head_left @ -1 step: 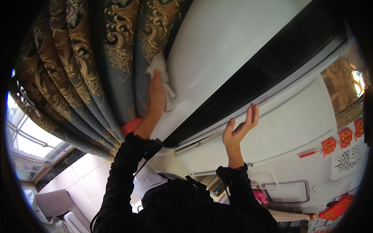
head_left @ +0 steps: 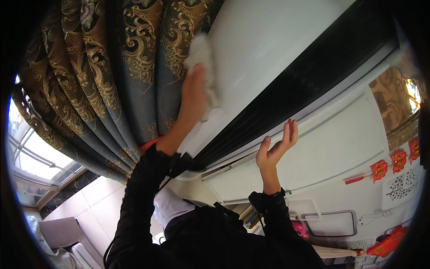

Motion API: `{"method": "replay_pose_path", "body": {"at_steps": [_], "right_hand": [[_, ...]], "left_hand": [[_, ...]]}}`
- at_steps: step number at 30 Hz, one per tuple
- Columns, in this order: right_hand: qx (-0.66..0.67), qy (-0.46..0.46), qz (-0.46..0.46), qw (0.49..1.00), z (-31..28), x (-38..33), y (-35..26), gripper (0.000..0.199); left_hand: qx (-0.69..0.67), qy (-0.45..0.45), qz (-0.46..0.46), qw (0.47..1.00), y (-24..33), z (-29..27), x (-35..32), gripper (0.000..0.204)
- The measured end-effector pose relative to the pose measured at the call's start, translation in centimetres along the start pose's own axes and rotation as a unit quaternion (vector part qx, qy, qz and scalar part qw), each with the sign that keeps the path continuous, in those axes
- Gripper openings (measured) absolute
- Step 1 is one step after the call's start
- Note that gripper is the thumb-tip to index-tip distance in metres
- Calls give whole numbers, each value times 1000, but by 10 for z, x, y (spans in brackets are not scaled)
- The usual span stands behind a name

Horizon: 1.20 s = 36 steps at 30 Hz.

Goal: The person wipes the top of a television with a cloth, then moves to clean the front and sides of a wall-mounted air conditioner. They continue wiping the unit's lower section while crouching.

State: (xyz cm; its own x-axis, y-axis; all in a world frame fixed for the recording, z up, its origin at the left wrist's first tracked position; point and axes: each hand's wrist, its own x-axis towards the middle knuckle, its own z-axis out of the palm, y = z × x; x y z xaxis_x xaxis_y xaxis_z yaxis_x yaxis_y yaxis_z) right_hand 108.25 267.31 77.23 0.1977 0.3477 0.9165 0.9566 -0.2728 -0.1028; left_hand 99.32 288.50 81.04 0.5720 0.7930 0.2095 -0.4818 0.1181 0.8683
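White casing [head_left: 260, 58] stands beside gold-patterned curtains [head_left: 139, 107] near pale floor tiles [head_left: 104, 201], the left hand [head_left: 192, 96] clasping a cloth [head_left: 204, 54] at the casing's edge, the right hand [head_left: 277, 150] loosely spread.

The left hand [head_left: 195, 89] holds a pale cloth [head_left: 202, 51] (blurred) at a white panel [head_left: 264, 42] beside patterned curtains [head_left: 142, 54]; the right hand [head_left: 277, 148] is raised.

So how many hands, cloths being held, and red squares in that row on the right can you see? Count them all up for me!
Hands: 2 (left hand, right hand)
Held cloth: 1
Red squares: 3
Total: 6
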Motion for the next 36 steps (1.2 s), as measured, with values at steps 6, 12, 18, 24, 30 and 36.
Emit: {"method": "replay_pose_path", "body": {"at_steps": [6, 12, 18, 24, 30, 36], "right_hand": [[-2, 27, -19, 999, -11, 7, 5, 49], [-2, 40, 12, 999, -9, 6, -7, 43], [-6, 21, 40, 999, 9, 6, -33, 41], [-22, 23, 26, 999, 17, 13, -61, 36], [29, -21, 88, 995, 23, 7, -92, 30], [364, -209, 407, 811, 67, -25, -125, 27]], "left_hand": [[116, -94, 486, 861, 69, 64, 55, 53], [253, -138, 616, 733, 11, 24, 46, 47], [358, -228, 555, 716, -110, -78, -2, 47], [433, -330, 307, 780, -178, -195, -17, 39], [196, -227, -22, 954, -163, -255, -14, 38], [-204, -173, -389, 882, -71, -252, 9, 36]]}}
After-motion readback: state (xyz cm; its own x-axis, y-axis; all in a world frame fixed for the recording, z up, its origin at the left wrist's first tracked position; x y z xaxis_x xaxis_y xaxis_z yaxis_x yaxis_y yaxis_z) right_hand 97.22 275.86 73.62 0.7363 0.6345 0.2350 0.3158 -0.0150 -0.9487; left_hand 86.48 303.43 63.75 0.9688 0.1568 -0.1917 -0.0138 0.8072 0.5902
